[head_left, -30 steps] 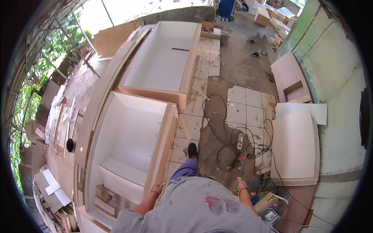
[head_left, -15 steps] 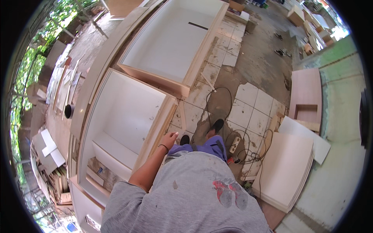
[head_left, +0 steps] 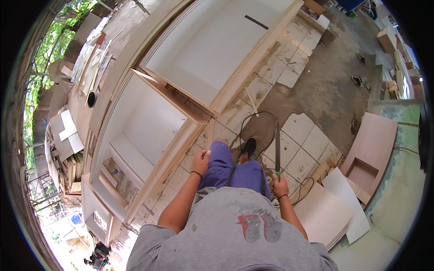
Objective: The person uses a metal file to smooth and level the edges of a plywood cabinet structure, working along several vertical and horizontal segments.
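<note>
My right hand (head_left: pixel 280 184) is closed round the green handle (head_left: pixel 277 175) of a tool with a long, narrow, dark blade (head_left: pixel 277 147). The blade points away from me over the tiles; I cannot tell its exact kind. My left hand (head_left: pixel 201 162), with a dark band at the wrist, hangs beside my left thigh. Its fingers are curled in and nothing shows in them. Nearest to it on the left lies a wooden cabinet frame (head_left: pixel 174 149) with a white interior. Neither hand touches the cabinet.
A second white-lined cabinet (head_left: pixel 203 49) lies ahead at the left. A black cable (head_left: pixel 260 113) loops over the broken tiles (head_left: pixel 298 135). At the right are stacked pale boards (head_left: pixel 323 212), a white sheet (head_left: pixel 348 203) and a wooden panel with a cutout (head_left: pixel 373 149).
My right hand has come into view holding the green-handled tool. I have stepped and shifted, so the view has turned. My left hand stays curled at my side.
</note>
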